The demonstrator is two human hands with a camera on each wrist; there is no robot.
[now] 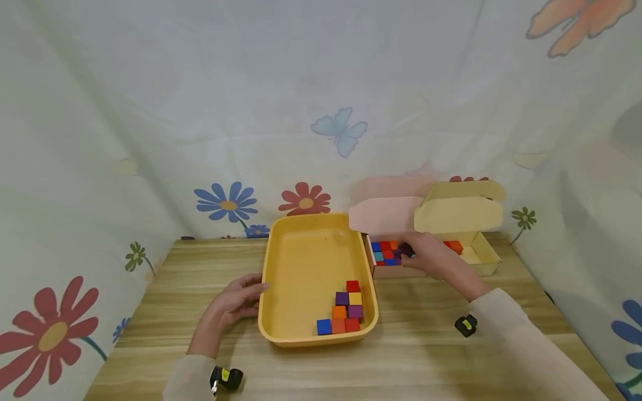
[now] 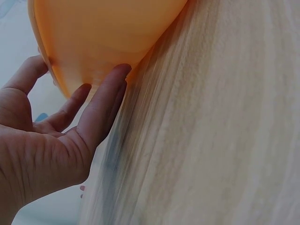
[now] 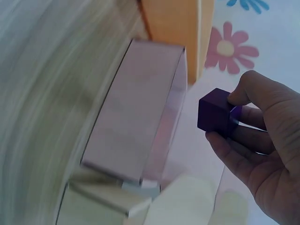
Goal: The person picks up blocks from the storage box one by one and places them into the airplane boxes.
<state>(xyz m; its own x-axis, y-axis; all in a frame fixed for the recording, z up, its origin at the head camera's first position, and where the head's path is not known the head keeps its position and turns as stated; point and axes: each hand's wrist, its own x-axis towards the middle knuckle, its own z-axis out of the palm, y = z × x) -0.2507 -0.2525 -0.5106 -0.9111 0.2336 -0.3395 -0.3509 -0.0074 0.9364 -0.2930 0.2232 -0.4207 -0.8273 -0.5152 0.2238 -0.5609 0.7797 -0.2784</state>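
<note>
My left hand (image 1: 236,301) holds the left side of a yellow tray (image 1: 296,250), thumb at the rim and fingertips against the outer wall in the left wrist view. Several coloured cubes (image 1: 339,326) sit in the tray's near right corner. At the right, my right hand (image 1: 433,256) is over a pink open box (image 1: 401,272) holding several coloured cubes (image 1: 385,254). A dark purple cube (image 3: 215,111) is pinched between its thumb and fingers, above the box. More purple shows behind that cube, partly hidden by the fingers.
A pale yellow box (image 1: 484,250) stands beside the pink one, both lids raised against the flowered cloth (image 1: 301,83). Red-orange cubes (image 1: 455,247) show past the right hand. Everything stands on a wood-grain table (image 1: 401,356), its right edge near the cloth.
</note>
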